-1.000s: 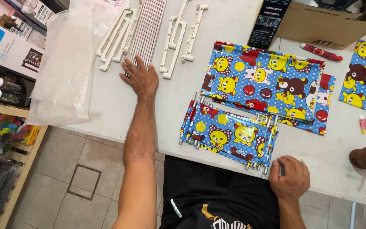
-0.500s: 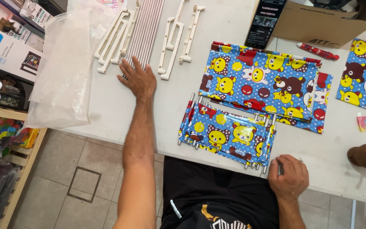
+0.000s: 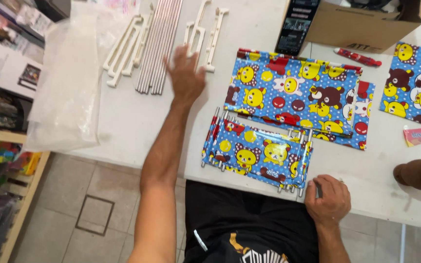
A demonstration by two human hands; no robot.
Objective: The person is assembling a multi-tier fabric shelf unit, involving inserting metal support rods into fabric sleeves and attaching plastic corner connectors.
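My left hand (image 3: 186,73) hovers blurred above the white table (image 3: 123,122), fingers spread and holding nothing, just short of two white plastic frame pieces (image 3: 205,34). My right hand (image 3: 328,199) rests at the table's near edge, its fingers curled around a small grey piece (image 3: 317,190). It sits by the right corner of a folded stack of blue cartoon-print fabric panels (image 3: 257,156) threaded on metal rods. A larger flat panel of the same print (image 3: 298,92) lies behind the stack.
A bundle of metal rods (image 3: 159,44) and more white frame pieces (image 3: 123,48) lie far left. Also here are a clear plastic bag (image 3: 69,83), a cardboard box (image 3: 366,24), a dark phone (image 3: 298,24), a red marker (image 3: 356,57), another print panel (image 3: 408,80) and a brown cup (image 3: 415,173).
My left hand has lifted off the table and swung right and away from me, towards the white frame pieces. My right hand has stayed at the near edge.
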